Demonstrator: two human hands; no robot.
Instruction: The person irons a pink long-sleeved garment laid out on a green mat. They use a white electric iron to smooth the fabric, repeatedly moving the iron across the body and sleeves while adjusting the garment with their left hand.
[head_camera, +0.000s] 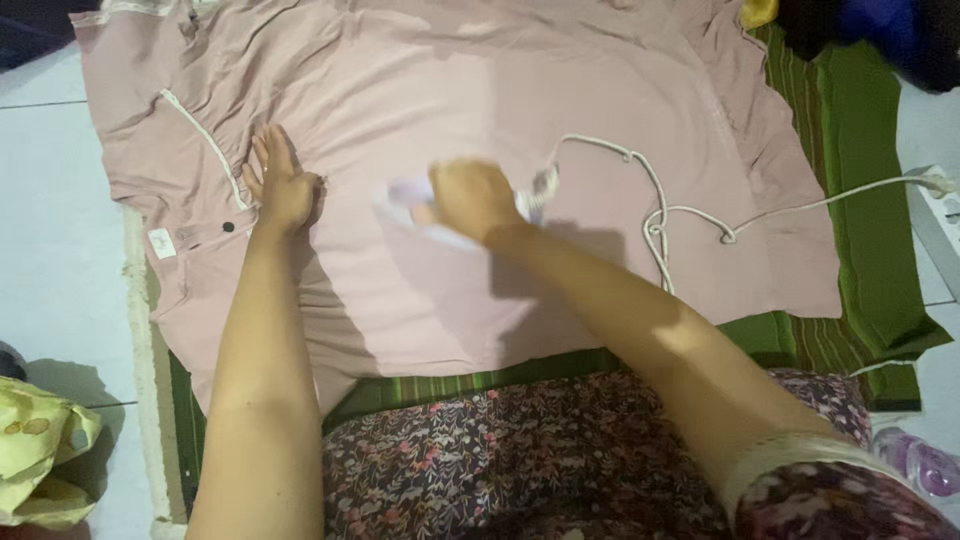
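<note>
While the left hand (280, 185) lies flat—fingers spread—on the pink garment (450, 90), the right hand (475, 200) grips the iron (420, 205).

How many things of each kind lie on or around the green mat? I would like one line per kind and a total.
Pink fabric garment: 1
Pale clothes iron with white cord, under right hand: 1
Green striped mat: 1
Yellow patterned cloth: 1
Left hand presses flat on the garment.
Total: 4

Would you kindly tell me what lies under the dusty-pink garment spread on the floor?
Under the dusty-pink garment a green striped mat shows at the right and near edges. How far it reaches beneath the cloth is covered, as is anything else below.
</note>
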